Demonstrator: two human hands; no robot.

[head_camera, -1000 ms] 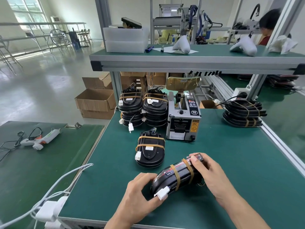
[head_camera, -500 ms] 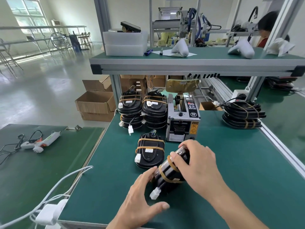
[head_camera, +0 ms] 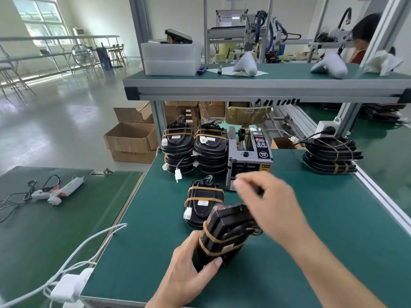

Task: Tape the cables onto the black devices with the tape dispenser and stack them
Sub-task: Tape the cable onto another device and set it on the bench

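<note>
**Two hands at the taped device, right one toward the dispenser**

Two of our hands work near the front of the green bench [head_camera: 333,230]. Our left hand [head_camera: 189,265] grips the near end of a black device [head_camera: 224,232], thumb curled across its lower edge; two bands of brown tape [head_camera: 213,240] cross it, and it is tipped up on the mat. Our right hand [head_camera: 266,201] is blurred above its far end, fingers loosely bent toward the dispenser's front; we cannot tell whether they pinch anything.

Just beyond on the left, another taped black device [head_camera: 203,200] lies flat with a white connector [head_camera: 188,213] at its near left edge. Right of it stands the grey tape dispenser [head_camera: 249,161]. Farther left of the dispenser, two stacks of taped devices [head_camera: 195,147] stand side by side. A separate stack [head_camera: 331,155] sits at the far right edge of the bench.

Well apart on the left table, a glue gun [head_camera: 57,188] lies with its cord.
</note>
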